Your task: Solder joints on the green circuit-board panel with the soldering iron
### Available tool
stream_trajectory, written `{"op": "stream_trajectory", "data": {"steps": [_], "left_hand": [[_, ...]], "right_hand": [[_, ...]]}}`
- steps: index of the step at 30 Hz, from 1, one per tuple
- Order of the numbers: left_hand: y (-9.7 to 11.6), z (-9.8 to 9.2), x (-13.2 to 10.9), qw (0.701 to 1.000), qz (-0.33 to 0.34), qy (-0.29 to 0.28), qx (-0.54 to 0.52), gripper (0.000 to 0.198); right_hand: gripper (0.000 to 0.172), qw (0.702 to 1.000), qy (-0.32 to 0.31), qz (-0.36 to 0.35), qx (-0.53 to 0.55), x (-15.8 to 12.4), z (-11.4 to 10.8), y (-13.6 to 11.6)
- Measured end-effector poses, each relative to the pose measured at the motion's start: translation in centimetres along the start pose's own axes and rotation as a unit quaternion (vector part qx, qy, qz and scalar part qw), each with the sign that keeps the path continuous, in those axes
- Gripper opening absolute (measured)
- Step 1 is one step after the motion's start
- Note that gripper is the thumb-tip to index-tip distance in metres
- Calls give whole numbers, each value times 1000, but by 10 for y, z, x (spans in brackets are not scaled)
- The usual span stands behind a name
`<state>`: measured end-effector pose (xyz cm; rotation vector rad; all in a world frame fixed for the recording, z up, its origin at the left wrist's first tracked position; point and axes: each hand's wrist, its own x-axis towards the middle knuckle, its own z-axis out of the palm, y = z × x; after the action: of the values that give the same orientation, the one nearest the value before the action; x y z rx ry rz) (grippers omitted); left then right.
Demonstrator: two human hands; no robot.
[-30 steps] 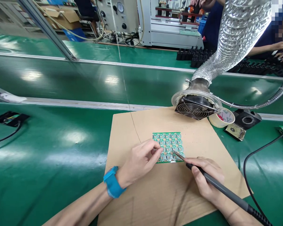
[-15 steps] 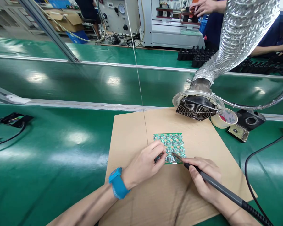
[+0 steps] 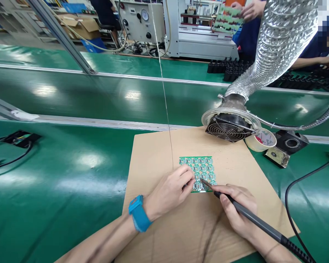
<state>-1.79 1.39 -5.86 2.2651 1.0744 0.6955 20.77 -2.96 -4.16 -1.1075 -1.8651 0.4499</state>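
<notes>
A green panel of small round circuit boards [image 3: 203, 168] lies flat on a brown cardboard sheet [image 3: 153, 153]. My right hand [image 3: 239, 206] grips a soldering iron [image 3: 252, 218] like a pen, its tip touching down on the panel's lower middle. Over the panel's left side, my left hand [image 3: 178, 184] is closed in a pinch. A thin solder wire [image 3: 166, 102] hangs from above and runs down into those fingers, which hide its end. There is a blue band [image 3: 139, 213] around my left wrist.
A fume extractor hood [image 3: 230, 124] on a foil duct hangs over the cardboard's back right. Beside it are a tape roll [image 3: 261, 140] and a black metal stand [image 3: 287, 144]. A cable [image 3: 289, 197] curves along the right. Across the bench, a co-worker's hand [image 3: 252, 10] holds a green panel.
My hands and the iron stay almost in place, with the view shifting slightly. Across the bench, the co-worker has lifted a green panel into view.
</notes>
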Motion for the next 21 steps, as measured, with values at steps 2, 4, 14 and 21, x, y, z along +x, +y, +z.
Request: {"op": "stream_trajectory", "data": {"steps": [2,4,14,21], "left_hand": [[1,0,0,1000,-5,-5,-1,11],[2,-1,1,1000,-10,-8,-2,12],[6,-7,1,999,2,21,-50,11],[7,-8,0,999,-5,24,-38,12]], "right_hand": [[23,1000,1,-1,1,0,0,0],[24,1000,4,-4,4,0,0,0],[21,999,27,-13,-17,1,-4,-4],[23,999,-10,-39,10,0,-3,-2]]}}
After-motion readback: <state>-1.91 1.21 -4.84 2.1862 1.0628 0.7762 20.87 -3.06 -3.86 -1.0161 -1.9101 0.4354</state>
